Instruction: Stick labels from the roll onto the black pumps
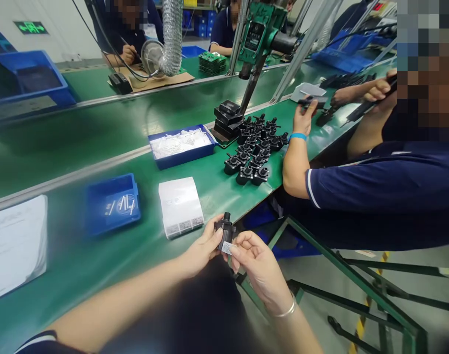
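My left hand (205, 248) is closed round a small black pump-like part (225, 233) with a round stub on top, held just off the front edge of the bench. Against the lower side of that part lies a small white printed label (227, 247). My right hand (255, 265), with a bangle at the wrist, pinches the label's right end between thumb and fingers. Left of my hands, a sheet of white backing paper (180, 204) with a row of printed labels along its near edge lies on the bench. Whether the label is fully stuck down, I cannot tell.
Several similar black parts (254, 152) stand beside a green press (259, 34). A blue tray (183, 158) holds white strips; another blue tray (95, 206) holds a few small white pieces. Papers (17, 246) lie at left. A co-worker's arm (300, 157) is close on the right.
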The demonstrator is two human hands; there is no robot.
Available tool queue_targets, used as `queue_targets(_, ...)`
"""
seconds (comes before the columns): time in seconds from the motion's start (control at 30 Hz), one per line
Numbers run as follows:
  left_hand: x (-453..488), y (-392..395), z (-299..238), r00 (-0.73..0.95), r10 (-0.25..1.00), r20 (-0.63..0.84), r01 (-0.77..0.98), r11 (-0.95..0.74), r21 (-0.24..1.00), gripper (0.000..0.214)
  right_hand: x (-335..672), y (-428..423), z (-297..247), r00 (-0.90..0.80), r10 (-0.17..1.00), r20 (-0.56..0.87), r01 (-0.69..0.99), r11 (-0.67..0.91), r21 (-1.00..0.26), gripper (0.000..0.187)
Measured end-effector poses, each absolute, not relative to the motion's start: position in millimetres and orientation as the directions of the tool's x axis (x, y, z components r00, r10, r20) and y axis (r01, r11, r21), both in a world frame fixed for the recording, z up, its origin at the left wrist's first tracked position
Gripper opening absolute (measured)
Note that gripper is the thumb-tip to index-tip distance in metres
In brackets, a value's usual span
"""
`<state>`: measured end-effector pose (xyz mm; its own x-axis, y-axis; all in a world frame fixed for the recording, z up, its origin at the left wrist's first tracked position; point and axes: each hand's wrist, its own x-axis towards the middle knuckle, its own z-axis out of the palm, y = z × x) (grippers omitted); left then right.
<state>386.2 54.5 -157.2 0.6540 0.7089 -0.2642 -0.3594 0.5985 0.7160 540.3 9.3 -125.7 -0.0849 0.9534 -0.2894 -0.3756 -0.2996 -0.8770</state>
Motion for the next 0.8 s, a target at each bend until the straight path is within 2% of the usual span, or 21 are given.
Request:
queue_targets(0.43, 382.3, 56.5, -158.9, 0.664, 0.694, -0.279, -0.358, 0.622, 0.696, 0.06, 536.7, 17.7, -122.8, -0.12, 0.933, -0.338, -0.375, -0.358, -0.855, 0.025)
queue_targets(0.8, 381.7, 57.0, -159.6, 0.664, 0.683, -0.305, -0.347, 0.642, 0.683, 0.057, 535.5, 19.8, -121.4, -0.135, 0.927, -0.349, -0.383, -0.373, -0.845, 0.029)
